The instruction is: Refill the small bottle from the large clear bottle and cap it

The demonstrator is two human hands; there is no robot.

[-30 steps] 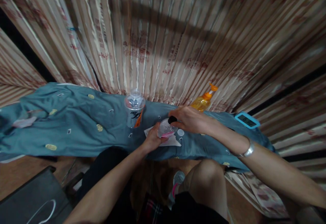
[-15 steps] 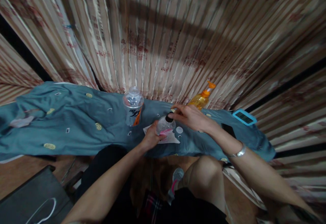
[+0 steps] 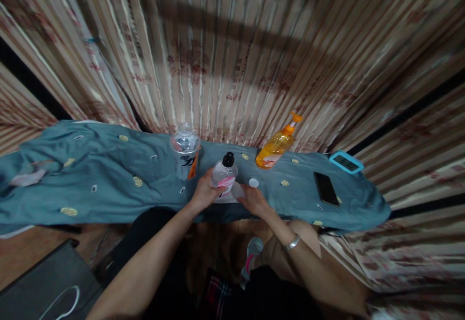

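Note:
My left hand (image 3: pixel 205 193) is wrapped round a clear bottle (image 3: pixel 225 177) with a pink label and a black cap. The bottle stands nearly upright over a white tissue (image 3: pixel 236 193). My right hand (image 3: pixel 255 200) pinches the right edge of that tissue, its fingertips partly hidden. Just above this hand lies a small round white cap (image 3: pixel 253 183). To the left of the held bottle stands a large clear bottle (image 3: pixel 186 152) without a cap, with a grey and orange label. A pump bottle (image 3: pixel 275 149) with orange liquid is at the back right.
A teal patterned cloth (image 3: pixel 116 179) covers the narrow table. A black phone (image 3: pixel 326 189) and a blue-framed digital clock (image 3: pixel 346 162) lie at the right. Striped curtains (image 3: pixel 218 58) hang close behind. At the lower left is a dark stool-like surface (image 3: pixel 51 276) with a white cable.
My right hand has left the black cap and come down to the tissue. The held bottle, still in my left hand, has tilted more upright. The pump bottle and phone now show fully.

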